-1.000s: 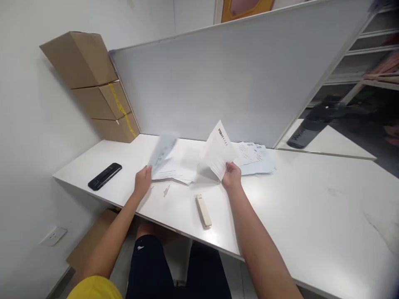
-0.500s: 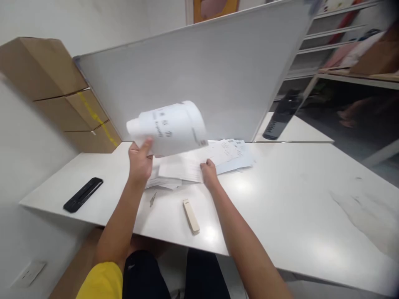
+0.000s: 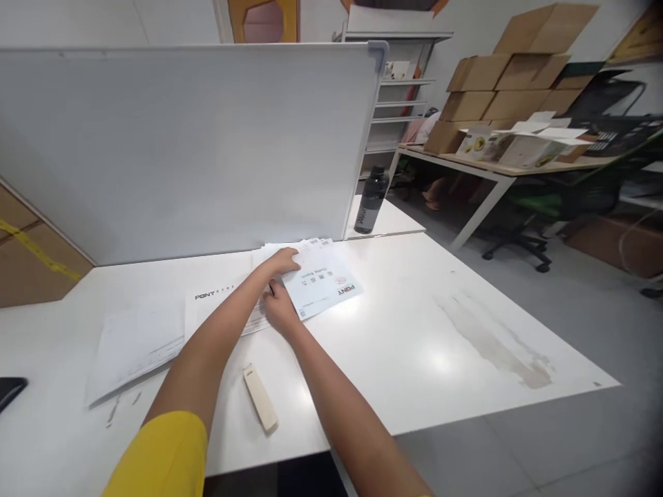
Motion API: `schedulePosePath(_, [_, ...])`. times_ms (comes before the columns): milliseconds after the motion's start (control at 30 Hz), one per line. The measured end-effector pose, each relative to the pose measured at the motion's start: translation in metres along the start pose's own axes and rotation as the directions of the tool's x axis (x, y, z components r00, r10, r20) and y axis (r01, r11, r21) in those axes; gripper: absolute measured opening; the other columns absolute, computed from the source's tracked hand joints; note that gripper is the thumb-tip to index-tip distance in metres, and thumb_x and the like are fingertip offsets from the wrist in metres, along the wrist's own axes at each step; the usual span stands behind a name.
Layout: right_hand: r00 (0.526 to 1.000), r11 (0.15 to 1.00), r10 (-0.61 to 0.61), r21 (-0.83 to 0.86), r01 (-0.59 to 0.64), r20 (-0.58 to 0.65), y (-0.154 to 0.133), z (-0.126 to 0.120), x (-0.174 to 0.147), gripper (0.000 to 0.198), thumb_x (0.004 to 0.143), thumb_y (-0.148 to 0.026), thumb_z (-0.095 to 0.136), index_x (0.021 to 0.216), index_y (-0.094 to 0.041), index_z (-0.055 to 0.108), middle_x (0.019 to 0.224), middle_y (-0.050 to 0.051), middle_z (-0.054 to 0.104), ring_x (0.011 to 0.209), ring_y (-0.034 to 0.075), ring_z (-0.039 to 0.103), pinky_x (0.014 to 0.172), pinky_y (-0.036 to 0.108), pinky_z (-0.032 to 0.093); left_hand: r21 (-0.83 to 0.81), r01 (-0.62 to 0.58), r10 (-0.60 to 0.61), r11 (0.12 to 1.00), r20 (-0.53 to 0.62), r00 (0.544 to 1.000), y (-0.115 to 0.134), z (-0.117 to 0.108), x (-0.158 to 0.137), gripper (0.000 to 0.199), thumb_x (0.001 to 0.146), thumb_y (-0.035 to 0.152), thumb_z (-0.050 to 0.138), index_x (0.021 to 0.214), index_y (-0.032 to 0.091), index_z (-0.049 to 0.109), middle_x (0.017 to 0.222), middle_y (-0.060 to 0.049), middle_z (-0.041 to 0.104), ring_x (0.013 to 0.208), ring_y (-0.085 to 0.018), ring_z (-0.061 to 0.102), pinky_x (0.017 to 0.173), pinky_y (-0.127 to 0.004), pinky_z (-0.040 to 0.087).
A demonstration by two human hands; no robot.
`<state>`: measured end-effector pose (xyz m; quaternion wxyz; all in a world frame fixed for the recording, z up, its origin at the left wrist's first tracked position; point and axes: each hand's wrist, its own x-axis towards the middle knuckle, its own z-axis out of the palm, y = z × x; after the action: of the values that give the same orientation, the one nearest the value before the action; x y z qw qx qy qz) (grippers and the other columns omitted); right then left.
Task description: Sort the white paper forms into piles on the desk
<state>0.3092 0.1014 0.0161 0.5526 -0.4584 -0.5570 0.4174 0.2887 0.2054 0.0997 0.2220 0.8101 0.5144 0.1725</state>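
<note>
Left hand [image 3: 286, 261] flat, fingers extended, palm down on the upper left part of the printed sheet [image 3: 324, 284]; pressing, not gripping. Right hand [image 3: 280, 310] just below it, fingers loosely curled at the sheet's lower left edge and touching the paper; whether anything is pinched cannot be told, since the left forearm crosses over it. Sheet lies flat on the white table [image 3: 440, 331], topping a fanned stack of sheets [image 3: 311, 244] whose edges show just behind it, near the foot of the whiteboard [image 3: 181, 145].

Left of the hands: another printed sheet [image 3: 217, 298] partly under the left forearm, then a loose sheet [image 3: 137, 345] further left, flat on the table. Cream bar-shaped object [image 3: 260, 398] near the front edge, apart from both hands. Dark bottle [image 3: 370, 200] upright beyond the whiteboard's right end, well apart. Black object [image 3: 10, 390] at the far left edge, cut off by the frame.

Long axis of the held sheet runs lower left to upper right, slightly skewed to the table edge; printed logo reads upside down from the wearer's side, at the sheet's lower right corner.
</note>
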Motion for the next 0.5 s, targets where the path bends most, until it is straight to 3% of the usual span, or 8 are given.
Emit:
schedulePosePath(133, [0.997, 0.998, 0.015, -0.069, -0.010, 0.072, 0.012, 0.001, 0.009, 0.031, 0.075, -0.024, 0.048, 0.101, -0.017, 0.063, 0.093, 0.006, 0.069, 0.093, 0.027, 0.060, 0.082, 0.038, 0.051, 0.040, -0.042, 0.046, 0.998, -0.092, 0.995, -0.010, 0.022, 0.014, 0.052, 0.075, 0.031, 0.071, 0.125, 0.019, 0.061, 0.136, -0.016, 0.059, 0.136, -0.036, 0.044, 0.114, -0.049, 0.033])
schedulePosePath(200, [0.998, 0.987, 0.028, -0.159, -0.019, 0.053, 0.020, 0.000, 0.015, 0.028, 0.076, -0.024, 0.051, 0.100, -0.017, 0.064, 0.094, 0.006, 0.069, 0.098, 0.027, 0.059, 0.087, 0.039, 0.049, 0.110, -0.119, 0.135, 0.987, -0.149, 0.980, -0.005, 0.043, 0.010, 0.056, 0.079, 0.032, 0.068, 0.133, 0.020, 0.055, 0.144, -0.016, 0.051, 0.142, -0.036, 0.035, 0.118, -0.053, 0.023])
schedulePosePath(267, [0.999, 0.977, 0.046, -0.208, -0.041, 0.020, 0.027, -0.002, 0.020, 0.029, 0.078, -0.024, 0.054, 0.104, -0.019, 0.064, 0.095, 0.005, 0.067, 0.103, 0.028, 0.057, 0.096, 0.043, 0.043, 0.199, -0.223, 0.252, 0.954, -0.134, 0.958, 0.004, 0.070, -0.002, 0.061, 0.081, 0.035, 0.068, 0.137, 0.022, 0.051, 0.149, -0.015, 0.047, 0.145, -0.038, 0.030, 0.119, -0.055, 0.018])
schedulePosePath(367, [0.995, 0.964, 0.105, -0.244, -0.101, 0.001, 0.034, -0.003, 0.021, 0.029, 0.079, -0.027, 0.058, 0.107, -0.020, 0.066, 0.091, 0.004, 0.065, 0.099, 0.030, 0.057, 0.101, 0.050, 0.036, 0.262, -0.298, 0.291, 0.918, 0.066, 0.954, 0.020, 0.106, -0.026, 0.068, 0.077, 0.036, 0.074, 0.138, 0.018, 0.050, 0.152, -0.018, 0.042, 0.143, -0.046, 0.029, 0.115, -0.063, 0.021])
schedulePosePath(433, [0.993, 0.951, 0.122, -0.288, -0.116, 0.001, 0.035, -0.006, 0.019, 0.029, 0.081, -0.030, 0.061, 0.108, -0.023, 0.067, 0.086, 0.003, 0.064, 0.099, 0.032, 0.058, 0.103, 0.054, 0.034, 0.245, -0.272, 0.253, 0.931, 0.106, 0.962, 0.028, 0.114, -0.039, 0.052, 0.078, 0.025, 0.072, 0.127, 0.013, 0.058, 0.140, -0.022, 0.052, 0.135, -0.047, 0.040, 0.110, -0.061, 0.029])
schedulePosePath(500, [0.995, 0.951, 0.095, -0.297, -0.082, 0.031, 0.033, -0.012, 0.017, 0.026, 0.083, -0.031, 0.064, 0.110, -0.029, 0.068, 0.086, 0.001, 0.066, 0.102, 0.033, 0.057, 0.104, 0.058, 0.034, 0.213, -0.232, 0.217, 0.949, 0.090, 0.972, 0.031, 0.109, -0.047, 0.033, 0.080, 0.014, 0.065, 0.112, 0.012, 0.064, 0.121, -0.022, 0.063, 0.124, -0.043, 0.053, 0.105, -0.057, 0.035])
